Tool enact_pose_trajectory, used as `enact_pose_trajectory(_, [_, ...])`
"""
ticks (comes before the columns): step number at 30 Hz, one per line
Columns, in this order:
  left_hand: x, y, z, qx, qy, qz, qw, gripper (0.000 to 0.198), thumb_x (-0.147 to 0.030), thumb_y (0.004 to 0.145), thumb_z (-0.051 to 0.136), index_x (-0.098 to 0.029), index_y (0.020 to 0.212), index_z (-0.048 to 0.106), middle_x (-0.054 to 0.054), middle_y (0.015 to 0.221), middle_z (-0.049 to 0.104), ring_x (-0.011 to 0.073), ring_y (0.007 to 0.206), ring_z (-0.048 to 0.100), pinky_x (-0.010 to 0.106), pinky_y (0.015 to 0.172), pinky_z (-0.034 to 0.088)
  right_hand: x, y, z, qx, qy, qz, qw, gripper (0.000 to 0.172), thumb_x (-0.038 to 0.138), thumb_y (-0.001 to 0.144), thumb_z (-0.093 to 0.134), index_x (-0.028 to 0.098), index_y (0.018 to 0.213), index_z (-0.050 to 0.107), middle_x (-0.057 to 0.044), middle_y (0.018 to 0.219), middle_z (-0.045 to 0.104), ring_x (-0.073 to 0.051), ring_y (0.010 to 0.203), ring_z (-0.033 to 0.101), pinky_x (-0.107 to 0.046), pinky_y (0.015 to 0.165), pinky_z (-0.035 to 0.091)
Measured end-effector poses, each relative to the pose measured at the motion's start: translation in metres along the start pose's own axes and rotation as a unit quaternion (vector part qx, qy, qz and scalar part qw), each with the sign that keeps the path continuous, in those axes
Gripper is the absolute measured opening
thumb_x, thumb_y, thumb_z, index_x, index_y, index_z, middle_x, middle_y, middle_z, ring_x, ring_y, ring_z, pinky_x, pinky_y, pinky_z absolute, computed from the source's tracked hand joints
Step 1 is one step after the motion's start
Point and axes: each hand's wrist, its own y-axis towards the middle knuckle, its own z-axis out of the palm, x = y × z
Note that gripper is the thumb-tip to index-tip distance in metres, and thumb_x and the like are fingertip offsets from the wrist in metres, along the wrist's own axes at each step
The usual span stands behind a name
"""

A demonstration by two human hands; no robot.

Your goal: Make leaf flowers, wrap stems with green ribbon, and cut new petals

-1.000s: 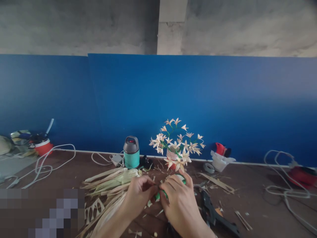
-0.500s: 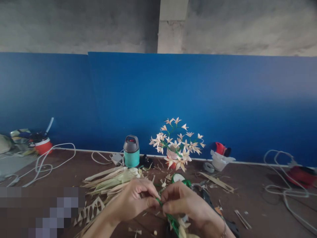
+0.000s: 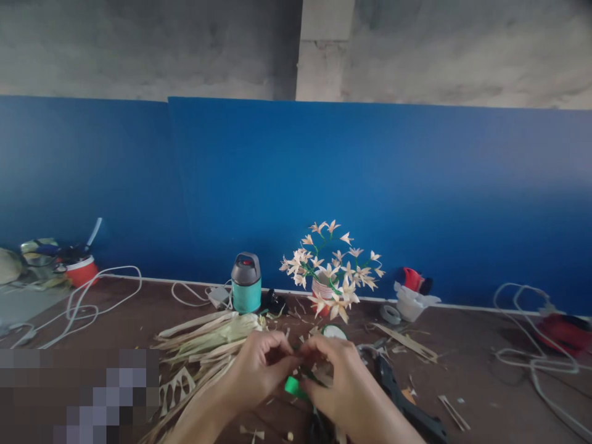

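My left hand (image 3: 256, 373) and my right hand (image 3: 340, 376) meet above the tabletop, each pinching with thumb and fingertips. A strip of bright green tape (image 3: 293, 386) hangs between them, beside my right thumb. A thin dark green piece shows at the fingertips; its full shape is hidden by my fingers. Just beyond the hands lies a roll with a white face (image 3: 333, 332). Left of my left hand spreads a bundle of pale dried husks (image 3: 208, 336), with a cut-out husk strip (image 3: 178, 388) nearer me.
Pale flowers on green stems (image 3: 330, 271) stand in a pot at the back. A teal and grey jar (image 3: 246, 283) is left of them. A black tool (image 3: 407, 401) lies at right, with tweezers (image 3: 453, 412), a tape roll (image 3: 390, 314) and white cables (image 3: 531, 357).
The green strand with pale petals below my right hand has gone from view. Bright green tape now shows between my hands, and my right wrist has turned.
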Motion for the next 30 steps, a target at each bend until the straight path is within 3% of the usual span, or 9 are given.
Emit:
enact_pose_trajectory(3, [0.01,0.004,0.006,0.009,-0.031,-0.049,0.998,0.034,-0.045,0.069,0.067,-0.016,0.061,0.053,-0.005,0.046,0.048,0.0078,0.036,0.044,0.019,0.037,0.032,0.001,-0.003,0.008,-0.132,-0.121,-0.14,0.974,0.019,0.004,0.062,0.057,0.022,0.068,0.06,0.004,0.064,0.062,-0.015,0.065,0.057,-0.041,0.092,0.028])
enact_pose_trajectory(5, [0.013,0.006,0.006,0.01,-0.046,-0.072,0.996,0.036,-0.05,0.069,0.065,-0.016,0.064,0.052,-0.006,0.046,0.048,0.0068,0.032,0.042,0.018,0.034,0.032,0.0,-0.002,0.014,-0.176,-0.153,-0.19,0.954,0.019,0.003,0.065,0.055,0.022,0.064,0.058,0.006,0.057,0.058,-0.013,0.06,0.055,-0.04,0.094,0.024])
enact_pose_trajectory(9, [0.011,0.007,-0.002,0.022,-0.048,-0.084,0.995,0.035,-0.049,0.07,0.065,-0.016,0.068,0.052,-0.004,0.055,0.053,0.0066,0.036,0.045,0.017,0.033,0.034,-0.004,0.0,0.029,-0.255,-0.179,-0.218,0.925,0.018,0.006,0.07,0.055,0.021,0.06,0.055,0.005,0.054,0.056,-0.013,0.059,0.053,-0.038,0.094,0.024])
enact_pose_trajectory(12, [0.009,0.006,-0.014,0.076,-0.032,-0.127,0.988,0.03,-0.044,0.073,0.063,-0.017,0.07,0.05,-0.003,0.06,0.058,0.01,0.042,0.053,0.017,0.032,0.031,-0.006,0.0,0.043,-0.288,-0.189,-0.237,0.908,0.017,0.008,0.071,0.055,0.02,0.06,0.053,0.004,0.053,0.056,-0.013,0.058,0.053,-0.036,0.09,0.025])
enact_pose_trajectory(18, [0.006,0.002,-0.03,0.1,-0.011,-0.137,0.985,0.028,-0.04,0.071,0.068,-0.016,0.066,0.054,-0.001,0.055,0.06,0.012,0.051,0.056,0.021,0.049,0.041,-0.006,0.0,0.058,-0.277,-0.185,-0.251,0.909,0.017,0.008,0.072,0.052,0.019,0.059,0.05,0.004,0.052,0.058,-0.012,0.056,0.052,-0.035,0.09,0.026])
enact_pose_trajectory(24, [0.001,0.007,-0.026,0.07,-0.033,-0.178,0.981,0.037,-0.048,0.064,0.072,-0.014,0.063,0.058,0.001,0.055,0.064,0.013,0.047,0.057,0.023,0.047,0.042,-0.008,0.001,0.048,-0.262,-0.207,-0.244,0.911,0.025,0.012,0.081,0.05,0.019,0.058,0.05,0.005,0.052,0.055,-0.011,0.057,0.051,-0.036,0.094,0.024])
enact_pose_trajectory(30, [0.0,0.006,-0.024,0.054,-0.075,-0.11,0.99,0.034,-0.044,0.065,0.073,-0.013,0.068,0.061,0.004,0.061,0.066,0.0148,0.055,0.061,0.025,0.054,0.046,-0.003,0.001,0.036,-0.265,-0.187,-0.246,0.913,0.026,0.014,0.084,0.051,0.02,0.059,0.055,0.005,0.053,0.057,-0.011,0.059,0.052,-0.034,0.094,0.025])
